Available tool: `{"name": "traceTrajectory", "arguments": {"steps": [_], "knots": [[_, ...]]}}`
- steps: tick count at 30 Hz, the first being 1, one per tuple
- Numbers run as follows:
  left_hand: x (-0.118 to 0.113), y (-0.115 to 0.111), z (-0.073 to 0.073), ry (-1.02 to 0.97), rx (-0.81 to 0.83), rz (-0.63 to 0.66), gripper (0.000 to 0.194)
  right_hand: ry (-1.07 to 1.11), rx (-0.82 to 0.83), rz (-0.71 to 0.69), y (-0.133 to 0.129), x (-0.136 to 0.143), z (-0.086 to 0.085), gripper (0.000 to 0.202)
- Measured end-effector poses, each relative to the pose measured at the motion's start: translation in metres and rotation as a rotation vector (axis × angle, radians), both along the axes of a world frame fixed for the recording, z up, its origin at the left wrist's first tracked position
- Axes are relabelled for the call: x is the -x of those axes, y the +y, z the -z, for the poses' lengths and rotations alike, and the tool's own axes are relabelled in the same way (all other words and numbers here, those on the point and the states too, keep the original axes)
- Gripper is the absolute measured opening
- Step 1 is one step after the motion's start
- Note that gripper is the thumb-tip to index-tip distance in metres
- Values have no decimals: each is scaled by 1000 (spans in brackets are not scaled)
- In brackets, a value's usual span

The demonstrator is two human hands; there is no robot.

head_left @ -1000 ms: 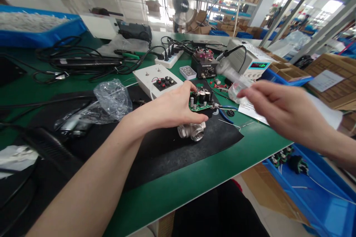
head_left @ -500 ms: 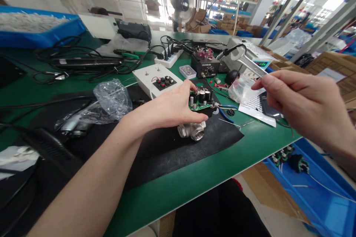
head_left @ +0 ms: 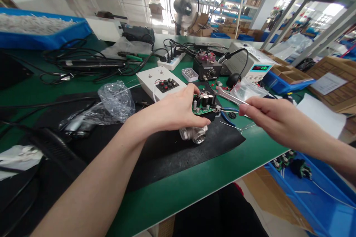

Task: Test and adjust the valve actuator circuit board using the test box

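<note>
My left hand [head_left: 185, 109] grips the side of a green circuit board [head_left: 205, 109] with upright capacitors, on a dark housing. Under it, a silver metal valve body [head_left: 194, 134] rests on the black mat [head_left: 169, 159]. My right hand [head_left: 264, 113] is closed on the end of a metal wrench [head_left: 232, 98], whose open jaw points left, close to the board's back right edge. Blue-handled pliers [head_left: 228, 118] lie just right of the board.
A white switch box [head_left: 150, 77] stands behind my left hand. Crumpled clear plastic [head_left: 116, 100] lies left on the mat. Behind are a soldering station [head_left: 207, 68], a tray of screws [head_left: 190, 74] and a power supply [head_left: 250, 61]. A blue bin [head_left: 325, 192] sits at lower right.
My right hand has lowered the wrench and brought it leftward, close to the board. My left hand keeps its hold. The whole view has shifted slightly.
</note>
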State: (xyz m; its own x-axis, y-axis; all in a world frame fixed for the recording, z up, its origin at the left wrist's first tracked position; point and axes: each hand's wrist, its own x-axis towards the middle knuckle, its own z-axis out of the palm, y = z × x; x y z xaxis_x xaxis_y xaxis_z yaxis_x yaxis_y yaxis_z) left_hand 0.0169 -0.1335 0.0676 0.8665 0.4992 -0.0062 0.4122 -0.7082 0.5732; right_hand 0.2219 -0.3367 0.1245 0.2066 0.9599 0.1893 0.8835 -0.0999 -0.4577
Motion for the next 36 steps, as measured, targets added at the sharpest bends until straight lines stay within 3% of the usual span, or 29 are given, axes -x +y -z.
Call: {"name": "traceTrajectory", "arguments": {"steps": [4,8,12,16,20,31,36], "knots": [[0,0,0,6,-2,13,91,36,-243,205,-4,-1,1,39],[0,0,0,1,-4,5,91,38,-7,23,-4,-3,2,45],[-1,-1,-1,25,-13,2,93,46,-264,216,-4,-2,3,42],[-1,-2,-2,32,-35,-3,90,68,-60,38,-6,-2,4,47],[-1,-2,-2,62,-49,-12,91,48,-317,318,-13,-9,-2,48],[-1,-3,-1,34,-41,-12,88,274,-71,259,-21,-20,28,54],[-2,0,1,19,-30,-28,83,551,78,292,-38,-28,59,57]]}}
